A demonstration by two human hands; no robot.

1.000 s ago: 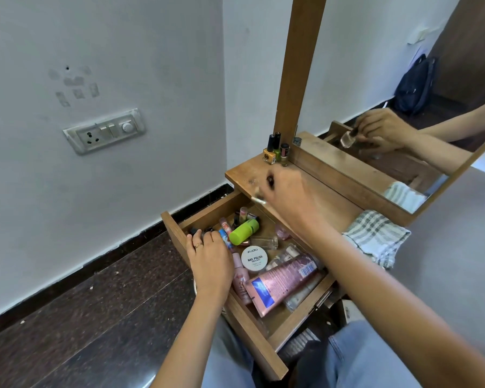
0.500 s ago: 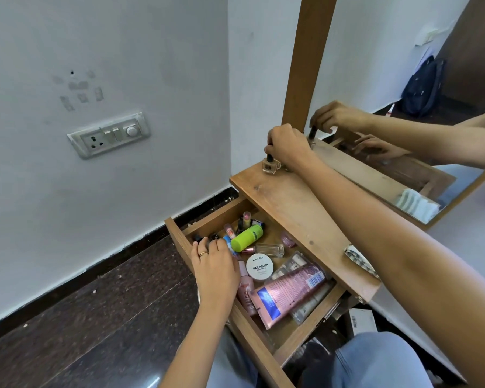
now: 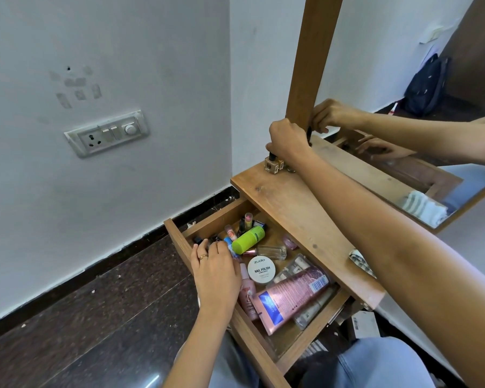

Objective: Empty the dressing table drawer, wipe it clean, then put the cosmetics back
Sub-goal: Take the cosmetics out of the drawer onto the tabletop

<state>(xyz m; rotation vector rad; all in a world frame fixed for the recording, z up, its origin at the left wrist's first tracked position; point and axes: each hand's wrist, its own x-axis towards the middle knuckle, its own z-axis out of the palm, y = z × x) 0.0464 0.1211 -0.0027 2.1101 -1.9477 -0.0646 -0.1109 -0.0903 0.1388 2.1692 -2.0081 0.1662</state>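
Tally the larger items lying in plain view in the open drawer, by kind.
Lime-green bottle: 1
Clear glass bottle: 1
White round tin: 1
Large pink tube: 1
Small pink bottle: 1
Total: 5
The half-hidden pale packs and the small clutter at the back are too jumbled to count.

Head view, down over open drawer (image 3: 179,242)

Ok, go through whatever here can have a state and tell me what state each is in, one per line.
drawer: pulled open, still full of cosmetics
left hand: in the drawer, fingers on small bottles at its front left
right hand: on the tabletop, closed around nail polish bottles
green tube: lying on its side, capped
glass bottle: lying on its side
white jar: lid on
pink tube: lying flat
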